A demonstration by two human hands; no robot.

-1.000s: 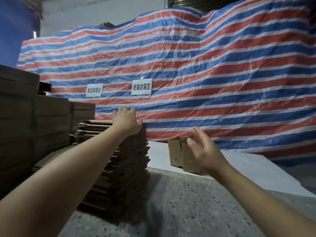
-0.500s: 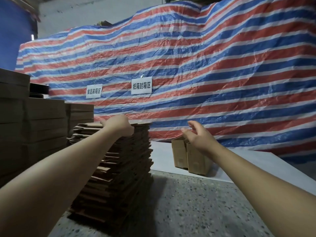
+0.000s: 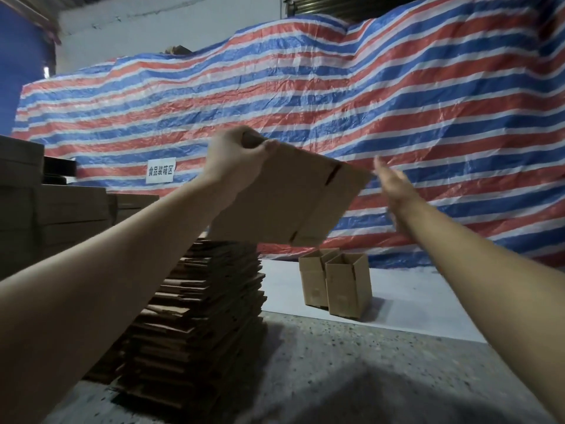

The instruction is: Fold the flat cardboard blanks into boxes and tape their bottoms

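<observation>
Cardboard blank, flat and unfolded, is held in the air above the stack of blanks, tilted so that its far left corner sits highest and its right edge points toward the right side of the scene. Two dark slots mark its flap cuts near the right edge. The left hand grips the blank at the upper left corner, fingers curled over the top edge and thumb pressed against the near face. The right hand is raised just beside the right corner of the blank, fingers straight and together, palm turned toward the card; motion blur prevents telling whether the fingertips touch the edge. The stack of blanks stands on the speckled floor at near left, its layers unevenly aligned. Two assembled boxes, tops open, stand side by side and touching on a white sheet farther back, right of the stack. Taller piles of bundled cardboard occupy the far left. A striped red, white and blue tarpaulin covers the far background, with a white sign bearing printed characters fixed to it at left.
</observation>
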